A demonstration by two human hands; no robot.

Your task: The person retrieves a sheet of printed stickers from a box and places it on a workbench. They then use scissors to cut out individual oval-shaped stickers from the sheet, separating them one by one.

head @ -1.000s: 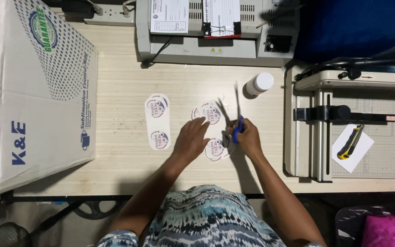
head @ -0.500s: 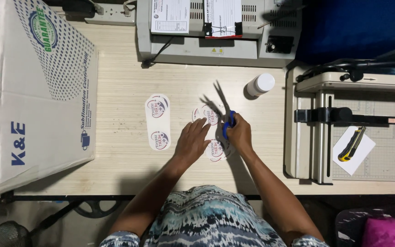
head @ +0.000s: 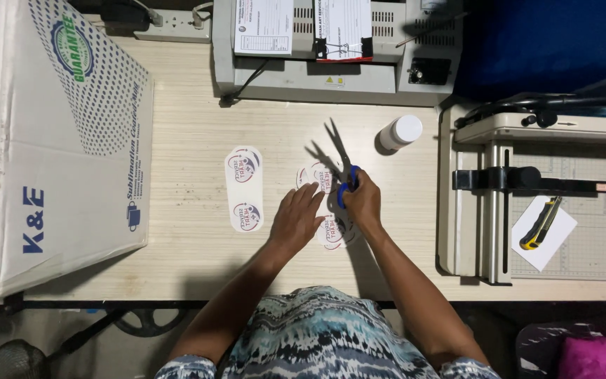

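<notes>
My right hand (head: 363, 203) grips blue-handled scissors (head: 343, 163); their blades are spread and point away from me, up and slightly left, over the desk. My left hand (head: 296, 218) lies flat, fingers together, pressing on a white printed strip (head: 320, 175) with round red-and-blue logos; both hands cover part of that strip. A second rounded white strip (head: 244, 188) with two of the same logos lies to the left, apart from both hands.
A large white cardboard box (head: 43, 140) fills the left of the wooden desk (head: 184, 126). A grey laminator (head: 331, 49) stands at the back, a white bottle (head: 400, 132) near it. A paper trimmer (head: 541, 189) with a yellow utility knife (head: 540, 223) sits right.
My right hand moved left and away from me with the scissors, whose blades swung to the left and spread apart. My left hand stayed on the printed strip.
</notes>
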